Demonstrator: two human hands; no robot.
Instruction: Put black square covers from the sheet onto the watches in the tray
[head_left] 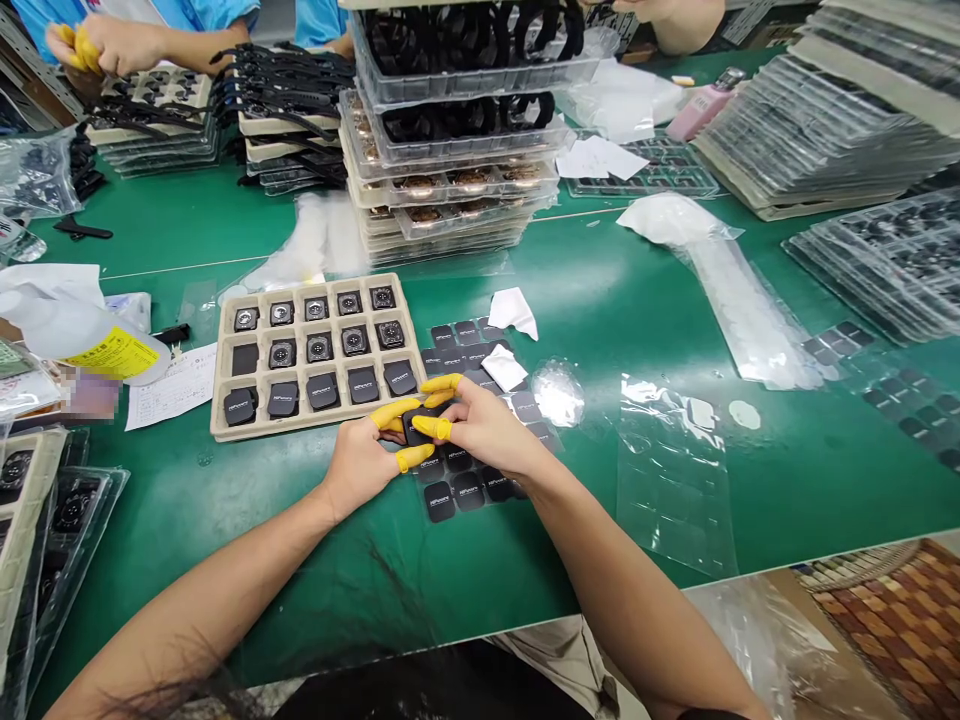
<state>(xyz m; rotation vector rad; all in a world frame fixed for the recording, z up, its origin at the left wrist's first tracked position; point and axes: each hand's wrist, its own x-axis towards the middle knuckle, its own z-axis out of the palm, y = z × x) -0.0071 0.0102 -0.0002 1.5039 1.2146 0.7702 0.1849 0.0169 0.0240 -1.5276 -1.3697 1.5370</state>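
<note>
Between my two hands is a small black square smartwatch body (pixel 412 431), held just off the front right corner of a beige tray (pixel 322 424). My left hand (pixel 364 458), with yellow finger cots, grips its left side. Yellow-tipped fingers of my right hand (pixel 480 425) close on its top and right edge, hiding part of it. The tray's back rows carry watch bodies (pixel 319 348) with sensor backs upward; one pocket (pixel 244 359) shows no watch. Along the front row, black labelled squares (pixel 323 391) cover the pockets' contents. Under my hands lie sheets of black printed film squares (pixel 439 501).
White wipes (pixel 514 311) lie behind my right hand. Tall stacked trays (pixel 450 190) stand at the back. A bottle (pixel 90 335) is at left, trays (pixel 67 510) at near left. Clear film (pixel 675 480) and a plastic sleeve (pixel 739 300) lie right. Across the table, a co-worker's hands (pixel 112 45) show.
</note>
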